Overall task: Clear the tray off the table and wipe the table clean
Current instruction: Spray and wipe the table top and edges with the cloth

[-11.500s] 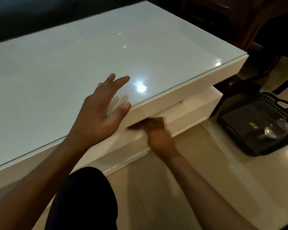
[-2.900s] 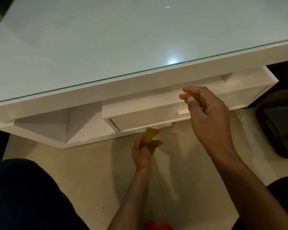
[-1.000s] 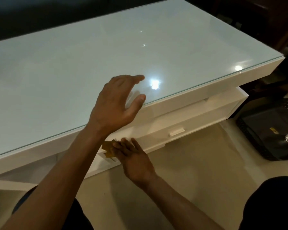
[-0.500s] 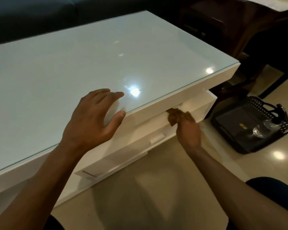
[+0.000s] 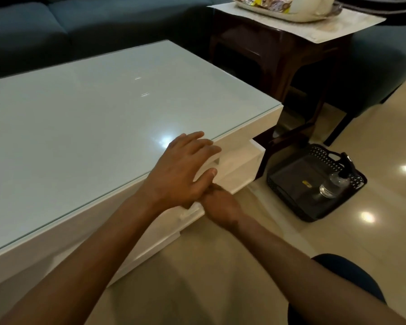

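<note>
Glass-topped white surface (image 5: 103, 118) bare; tray (image 5: 314, 181) on floor at 3 o'clock. We rest left hand (image 5: 181, 174), grip released, on edge; right hand (image 5: 220, 205) below, grip hidden, cannot tell. Step: wiping lower ledge, we judge; next calls for reaching underside.

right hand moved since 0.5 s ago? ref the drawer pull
Yes. The right hand was past the drawer pull toward the table's right end; now it sits right beside the pull, under the left hand.
</note>
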